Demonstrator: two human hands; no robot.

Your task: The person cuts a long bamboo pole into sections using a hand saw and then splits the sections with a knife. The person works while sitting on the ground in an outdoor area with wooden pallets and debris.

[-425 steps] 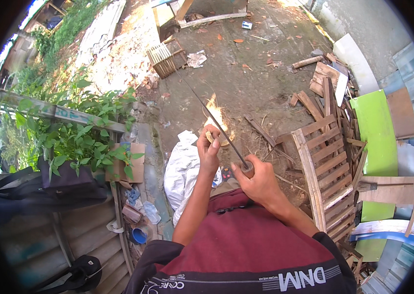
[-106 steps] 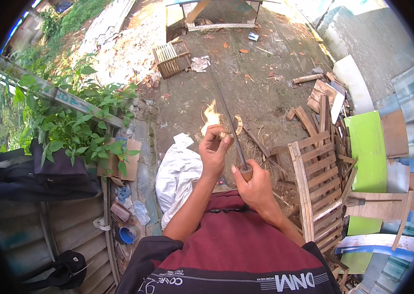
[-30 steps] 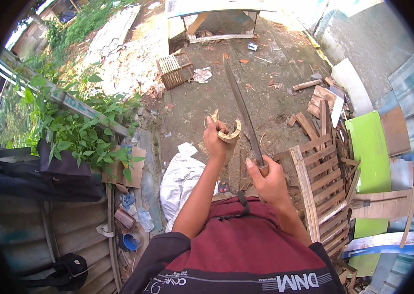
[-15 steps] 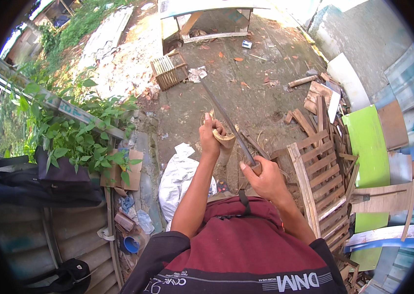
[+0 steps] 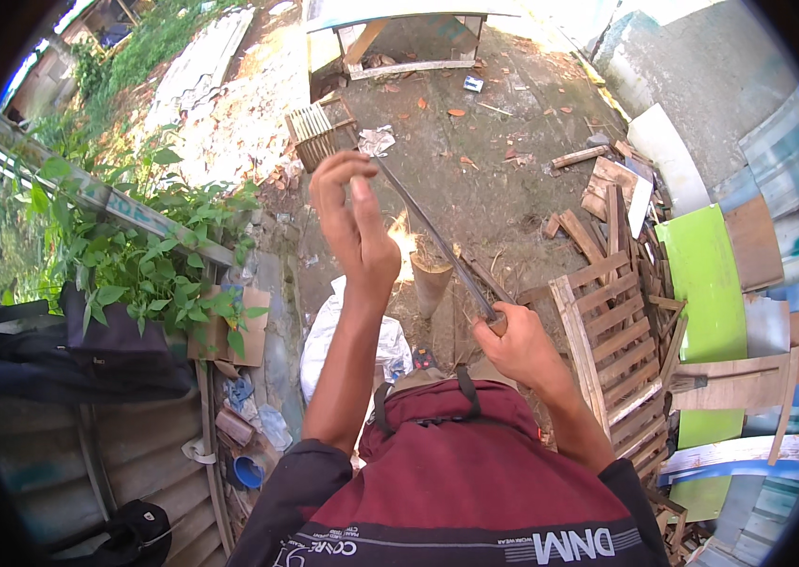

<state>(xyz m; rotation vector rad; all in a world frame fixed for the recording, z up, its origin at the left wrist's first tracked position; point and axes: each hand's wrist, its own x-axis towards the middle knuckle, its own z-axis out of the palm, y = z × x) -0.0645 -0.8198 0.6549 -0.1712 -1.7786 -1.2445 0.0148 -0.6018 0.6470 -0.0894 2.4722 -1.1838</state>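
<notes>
My right hand (image 5: 520, 348) is wrapped round the handle of a machete (image 5: 420, 213). Its long dark blade slants up and away to the left. My left hand (image 5: 354, 222) is raised beside the far end of the blade, empty, its fingers bent over and the thumb apart. Whether those fingers touch the blade I cannot tell. Under the blade stands a round wooden block (image 5: 432, 285), with a pale, blurred, bright patch by its upper left side.
A white sack (image 5: 321, 335) lies near my left forearm. To the right lean a slatted wooden pallet (image 5: 622, 340), scrap boards and a green panel (image 5: 702, 274). Leafy plants (image 5: 149, 250) grow on the left above a blue cup (image 5: 248, 472). A slatted crate (image 5: 312, 128) lies farther off.
My left hand has let go of the curved pale piece of wood and moved up and left, its fingers loosening. The right hand still grips the machete in nearly the same place.
</notes>
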